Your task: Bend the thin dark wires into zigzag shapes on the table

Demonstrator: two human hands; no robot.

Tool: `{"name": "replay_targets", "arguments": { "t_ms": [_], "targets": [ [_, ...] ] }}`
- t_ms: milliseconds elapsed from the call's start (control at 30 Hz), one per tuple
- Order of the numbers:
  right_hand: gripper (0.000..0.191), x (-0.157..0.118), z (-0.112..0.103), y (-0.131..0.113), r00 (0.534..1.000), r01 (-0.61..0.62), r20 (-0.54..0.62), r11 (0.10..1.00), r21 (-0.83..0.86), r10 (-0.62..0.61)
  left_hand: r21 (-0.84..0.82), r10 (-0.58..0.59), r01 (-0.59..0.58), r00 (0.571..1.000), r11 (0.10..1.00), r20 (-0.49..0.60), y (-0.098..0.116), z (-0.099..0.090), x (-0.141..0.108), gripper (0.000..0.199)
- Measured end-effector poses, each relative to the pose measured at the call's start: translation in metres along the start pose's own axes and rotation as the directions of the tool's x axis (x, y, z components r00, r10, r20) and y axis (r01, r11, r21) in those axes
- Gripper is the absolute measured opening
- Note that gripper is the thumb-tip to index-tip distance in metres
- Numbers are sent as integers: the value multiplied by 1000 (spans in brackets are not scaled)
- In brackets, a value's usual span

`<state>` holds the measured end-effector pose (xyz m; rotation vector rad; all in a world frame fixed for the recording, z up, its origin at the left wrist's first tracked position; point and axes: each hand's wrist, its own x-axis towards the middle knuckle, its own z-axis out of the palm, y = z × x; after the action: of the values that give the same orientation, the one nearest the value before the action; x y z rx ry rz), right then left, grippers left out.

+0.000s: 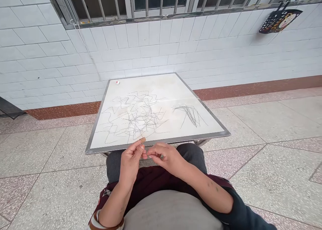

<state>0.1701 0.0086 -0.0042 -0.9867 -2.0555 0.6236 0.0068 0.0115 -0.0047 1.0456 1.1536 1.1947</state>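
Both hands meet in front of the near edge of a white table. My left hand point(132, 157) is closed in a pinch, with a thin strand at its fingertips and a tan wrap around one finger. Close beside it on the right, my right hand point(164, 156) pinches too; what lies between its fingers is too small to make out. Thin dark strands point(143, 117) lie in a loose tangle on the left and middle of the table. A denser bundle of similar strands point(191, 115) rests on the table's right side.
The white table point(161, 84) has a grey metal rim and stands against a tiled wall point(151, 50). A small white and red object point(118, 83) sits at its far left corner. A patterned bag point(280, 21) hangs from the window bars at the upper right.
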Motion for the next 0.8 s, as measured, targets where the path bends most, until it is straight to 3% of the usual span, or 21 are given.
{"name": "replay_targets", "arguments": {
  "t_ms": [133,267,433,533,633,700,733,800],
  "targets": [
    [17,6,-16,0,980,137,156,989,-61,-126,65,-41,38,998,997,51,-3,-3,0,38],
    [20,19,-33,-5,913,313,305,945,-95,-272,91,-64,55,994,994,91,-7,-6,1,38],
    [18,34,-41,-6,848,448,395,876,-177,-354,62,-26,17,991,998,134,-11,-6,3,35],
    [17,39,-39,-1,846,474,379,855,-212,-375,32,-13,9,994,999,109,-14,-5,5,37],
    [16,36,-31,4,894,439,239,846,-303,-379,-51,17,-15,999,999,39,-15,-5,7,40],
    [10,28,-21,7,921,363,2,857,-367,-389,-130,38,-38,999,991,2,-14,-4,8,40],
    [8,23,-16,8,912,303,-150,873,-383,-382,-163,47,-49,999,985,-13,-14,-4,8,40],
    [12,12,-5,10,842,184,-427,919,-349,-331,-208,60,-68,997,976,-41,-13,-3,8,38]
  ]
}}
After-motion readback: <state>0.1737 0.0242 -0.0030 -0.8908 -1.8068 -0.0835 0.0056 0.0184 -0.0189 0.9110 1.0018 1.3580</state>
